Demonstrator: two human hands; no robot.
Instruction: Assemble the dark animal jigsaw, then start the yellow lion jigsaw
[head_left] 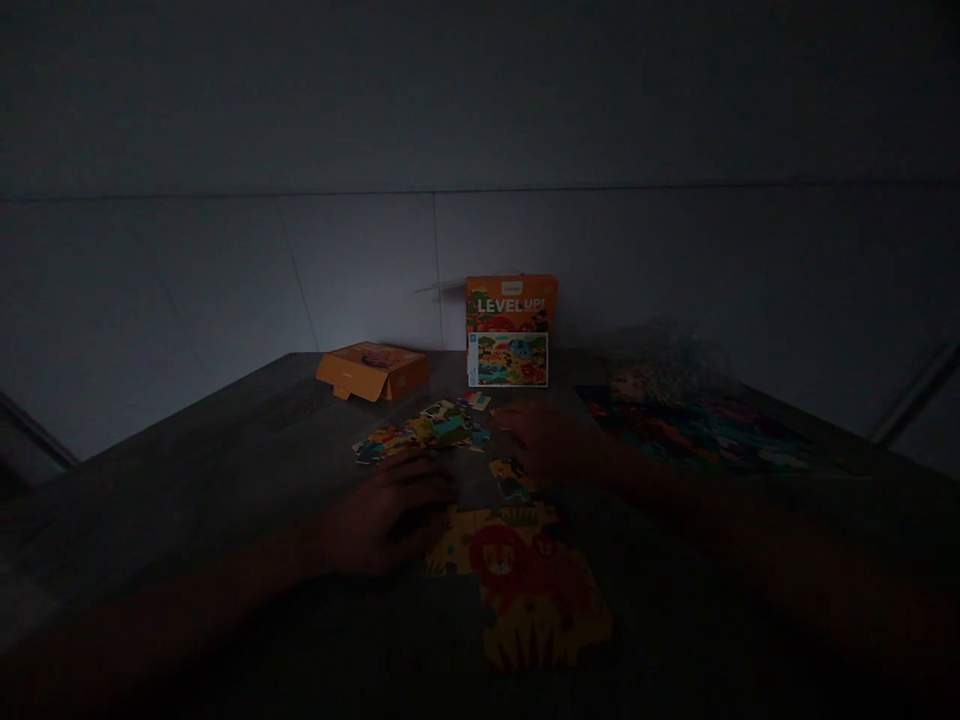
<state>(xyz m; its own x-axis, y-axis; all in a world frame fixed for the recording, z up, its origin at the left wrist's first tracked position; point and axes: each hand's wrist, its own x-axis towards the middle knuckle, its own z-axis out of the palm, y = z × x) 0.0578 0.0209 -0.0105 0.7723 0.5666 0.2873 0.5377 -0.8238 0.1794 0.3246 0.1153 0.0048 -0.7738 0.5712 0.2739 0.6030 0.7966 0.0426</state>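
The scene is very dark. My left hand lies low over the table, left of a partly joined jigsaw puzzle with a red-maned lion. Its fingers are apart and curved, and I see nothing held in them. Farther forward, my right hand reaches in from the right, its fingertips beside the loose puzzle pieces. Whether those fingers pinch a piece is too dim to tell. Between the right hand and the lion section lies a small group of puzzle pieces.
An orange "LEVEL UP!" box stands against the wall, with a white-edged picture card in front. Left of it lies an opened orange box. At right, a dark colourful puzzle sheet lies near a crumpled clear plastic bag.
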